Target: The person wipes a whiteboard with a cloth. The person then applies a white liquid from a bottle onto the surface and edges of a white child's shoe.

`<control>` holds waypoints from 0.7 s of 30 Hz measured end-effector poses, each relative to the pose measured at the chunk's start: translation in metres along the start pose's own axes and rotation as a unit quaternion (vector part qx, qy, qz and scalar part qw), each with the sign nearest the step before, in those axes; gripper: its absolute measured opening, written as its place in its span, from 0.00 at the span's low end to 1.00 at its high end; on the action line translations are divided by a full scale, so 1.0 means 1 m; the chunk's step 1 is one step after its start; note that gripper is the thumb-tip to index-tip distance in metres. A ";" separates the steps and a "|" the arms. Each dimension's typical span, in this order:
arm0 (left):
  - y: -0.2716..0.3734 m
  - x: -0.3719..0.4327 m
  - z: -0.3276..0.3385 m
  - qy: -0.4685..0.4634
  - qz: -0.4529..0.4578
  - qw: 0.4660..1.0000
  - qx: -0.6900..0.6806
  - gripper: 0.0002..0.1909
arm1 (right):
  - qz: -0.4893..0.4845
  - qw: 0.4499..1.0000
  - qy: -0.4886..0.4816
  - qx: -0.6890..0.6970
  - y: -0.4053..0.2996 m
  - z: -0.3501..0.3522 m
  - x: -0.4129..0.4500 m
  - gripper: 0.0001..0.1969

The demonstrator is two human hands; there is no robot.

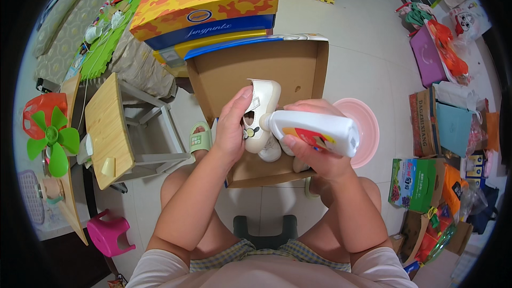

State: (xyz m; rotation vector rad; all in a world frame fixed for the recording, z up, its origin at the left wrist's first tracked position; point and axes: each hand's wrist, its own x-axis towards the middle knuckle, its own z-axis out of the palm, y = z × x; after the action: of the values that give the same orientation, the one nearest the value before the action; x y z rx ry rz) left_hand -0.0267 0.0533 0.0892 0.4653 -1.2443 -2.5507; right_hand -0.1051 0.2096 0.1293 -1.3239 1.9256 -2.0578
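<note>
In my left hand (234, 122) is a small white shoe (261, 102) with a strap and a flower-like ornament near its opening. My right hand (316, 148) grips a white plastic bottle (316, 130) bearing a red and yellow label. The bottle lies nearly level, its pale tip pointing left and touching or almost touching the shoe. Below them stands an open cardboard box (256, 62), its lid raised at the back. More white shoes (270, 151) lie inside it, partly hidden by the held shoe and my right hand.
A pink basin (370, 128) sits right of the box. Behind stand stacked orange and blue shoe boxes (208, 8). To the left are a wooden-topped stool (106, 128), a green fan (52, 135) and a pink stool (110, 234). Cartons (416, 184) and a purple bin (428, 56) line the right.
</note>
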 end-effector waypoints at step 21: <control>-0.003 0.001 -0.003 0.077 -0.010 0.995 0.065 0.27 | 0.135 0.989 0.043 0.051 -0.002 0.003 0.001 0.18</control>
State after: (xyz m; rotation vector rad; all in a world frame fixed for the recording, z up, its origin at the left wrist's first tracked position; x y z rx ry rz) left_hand -0.0266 0.0522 0.0849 0.6915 -1.3598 -2.4059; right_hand -0.1025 0.2072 0.1314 -0.9110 1.8813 -2.0752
